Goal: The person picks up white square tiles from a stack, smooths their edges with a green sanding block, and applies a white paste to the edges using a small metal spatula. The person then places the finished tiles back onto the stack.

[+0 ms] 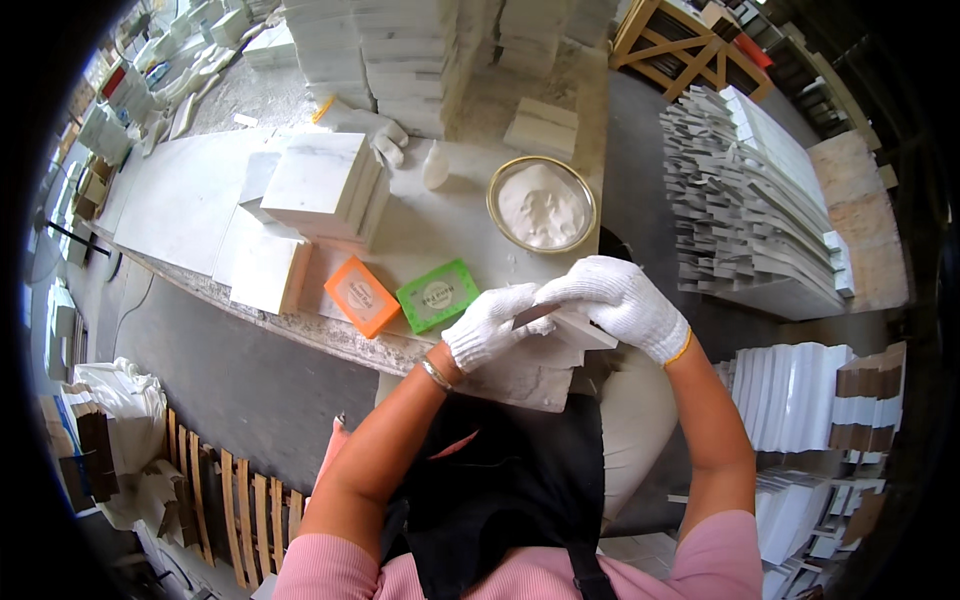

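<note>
Both of my hands wear white knit gloves and meet over the near right end of the stone table. My left hand [493, 325] is closed on a thin brown flat piece [532, 314], whose kind I cannot make out. My right hand [622, 302] curls over the same piece from the right, with its fingertips partly hidden. Just under the right hand are white stone tiles [572, 345] at the table's edge. Left of my left hand lie a green box [437, 296] and an orange box [362, 298].
A gold-rimmed bowl of white powder [541, 207] stands beyond my hands, beside a small white bottle [436, 166]. Stacked white tiles [318, 180] and a loose glove [365, 125] sit on the table [170, 205]. More slabs [745, 200] stand at right; wooden pallet slats [240, 510] lie lower left.
</note>
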